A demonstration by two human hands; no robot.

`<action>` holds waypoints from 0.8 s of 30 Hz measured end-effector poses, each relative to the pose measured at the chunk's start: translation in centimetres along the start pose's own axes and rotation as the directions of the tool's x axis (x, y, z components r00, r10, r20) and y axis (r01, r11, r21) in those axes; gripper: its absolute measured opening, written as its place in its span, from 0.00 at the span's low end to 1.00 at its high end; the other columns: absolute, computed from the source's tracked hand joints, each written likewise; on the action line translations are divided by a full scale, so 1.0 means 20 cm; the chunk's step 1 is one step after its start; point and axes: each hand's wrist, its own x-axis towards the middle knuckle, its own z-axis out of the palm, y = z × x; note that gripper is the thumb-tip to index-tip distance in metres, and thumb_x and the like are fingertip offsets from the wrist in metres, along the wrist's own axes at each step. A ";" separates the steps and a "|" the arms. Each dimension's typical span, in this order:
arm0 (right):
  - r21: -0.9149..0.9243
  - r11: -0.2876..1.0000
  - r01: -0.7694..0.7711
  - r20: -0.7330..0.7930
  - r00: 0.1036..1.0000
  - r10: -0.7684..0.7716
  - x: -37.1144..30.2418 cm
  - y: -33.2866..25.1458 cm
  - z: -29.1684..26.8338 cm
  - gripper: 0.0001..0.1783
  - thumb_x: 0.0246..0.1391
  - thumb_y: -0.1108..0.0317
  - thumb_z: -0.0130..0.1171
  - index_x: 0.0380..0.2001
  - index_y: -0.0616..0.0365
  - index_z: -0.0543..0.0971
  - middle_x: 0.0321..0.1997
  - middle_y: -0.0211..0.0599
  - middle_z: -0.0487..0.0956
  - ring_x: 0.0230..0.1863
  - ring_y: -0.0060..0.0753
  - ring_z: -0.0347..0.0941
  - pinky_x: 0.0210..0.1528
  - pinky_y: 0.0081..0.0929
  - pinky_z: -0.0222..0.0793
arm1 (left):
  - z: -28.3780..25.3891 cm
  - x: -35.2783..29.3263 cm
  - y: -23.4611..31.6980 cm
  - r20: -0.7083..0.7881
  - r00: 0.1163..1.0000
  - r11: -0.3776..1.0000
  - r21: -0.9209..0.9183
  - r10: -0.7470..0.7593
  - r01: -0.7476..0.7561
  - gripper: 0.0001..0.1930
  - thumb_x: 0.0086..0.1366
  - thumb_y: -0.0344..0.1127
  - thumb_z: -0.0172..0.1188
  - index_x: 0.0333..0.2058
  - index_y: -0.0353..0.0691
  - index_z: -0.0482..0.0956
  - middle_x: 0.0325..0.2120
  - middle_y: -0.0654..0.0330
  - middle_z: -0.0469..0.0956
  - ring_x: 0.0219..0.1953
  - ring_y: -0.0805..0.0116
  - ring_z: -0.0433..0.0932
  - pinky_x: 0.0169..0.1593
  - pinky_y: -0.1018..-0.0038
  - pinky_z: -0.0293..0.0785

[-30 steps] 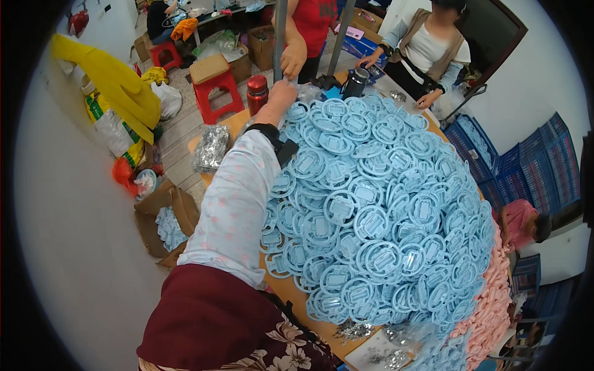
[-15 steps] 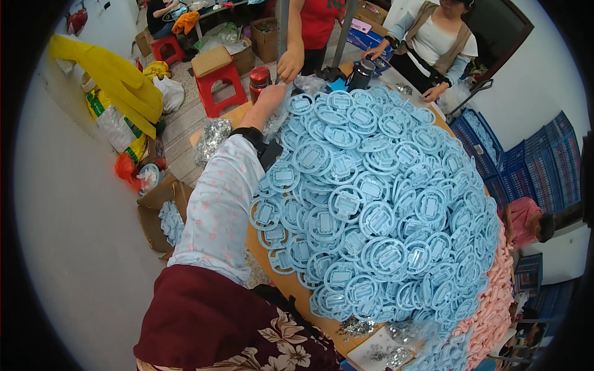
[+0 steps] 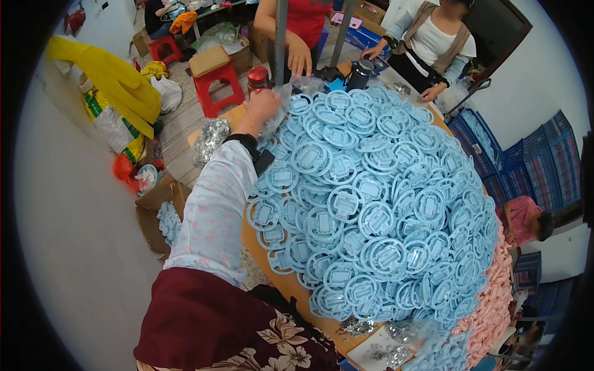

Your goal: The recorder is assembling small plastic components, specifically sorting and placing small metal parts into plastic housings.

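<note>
My left hand [image 3: 262, 106] reaches far forward along the table's left edge, its fingers closed on a clear plastic bag [image 3: 283, 105]. A black strap with a small box is on that wrist. Just beyond the hand stands a red flask [image 3: 258, 78]. Right beside the bag begins a big heap of light blue round plastic frames [image 3: 371, 185]. A co-worker in red stands across the table, and that person's hand [image 3: 299, 59] hangs near the bag, apart from mine. My right hand is out of view.
Bags of shiny metal bits [image 3: 211, 141] lie at the left edge, with more metal pieces [image 3: 396, 355] at the near edge. Pink parts [image 3: 486, 309] are piled right. A red stool [image 3: 218, 83] and cardboard box [image 3: 162, 210] stand left. Another co-worker [image 3: 433, 43] is far right.
My left hand has drawn back slightly to the left with the plastic bag. The co-worker's hand, earlier at the bag beside mine, has come away and its fingers now hang down.
</note>
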 end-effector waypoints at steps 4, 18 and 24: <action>0.055 0.997 -0.048 0.039 0.998 0.046 0.02 0.06 0.03 0.18 0.65 0.63 0.47 0.48 0.62 0.80 0.39 0.56 0.82 0.40 0.52 0.78 0.44 0.41 0.73 | -0.06 -0.06 0.08 0.077 0.997 0.993 0.117 0.011 -0.020 0.23 0.66 0.55 0.52 0.45 0.45 0.84 0.49 0.50 0.81 0.54 0.50 0.77 0.58 0.51 0.69; 0.037 0.999 0.025 -0.051 0.998 -0.023 0.02 -0.10 0.00 0.17 0.62 0.60 0.51 0.42 0.56 0.85 0.38 0.49 0.84 0.37 0.51 0.79 0.42 0.44 0.74 | -0.29 -0.09 -0.54 -0.410 0.909 0.894 -0.431 -0.073 -0.122 0.17 0.64 0.42 0.52 0.48 0.47 0.83 0.43 0.53 0.84 0.48 0.53 0.81 0.52 0.62 0.75; 0.092 0.993 0.073 -0.054 0.996 -0.068 0.10 -0.05 0.05 0.16 0.61 0.62 0.50 0.42 0.56 0.84 0.36 0.49 0.83 0.35 0.49 0.79 0.41 0.43 0.75 | -0.22 -0.25 -1.03 -0.335 0.844 0.825 -0.528 -0.420 0.201 0.18 0.63 0.41 0.52 0.47 0.48 0.84 0.44 0.51 0.83 0.51 0.51 0.79 0.56 0.61 0.72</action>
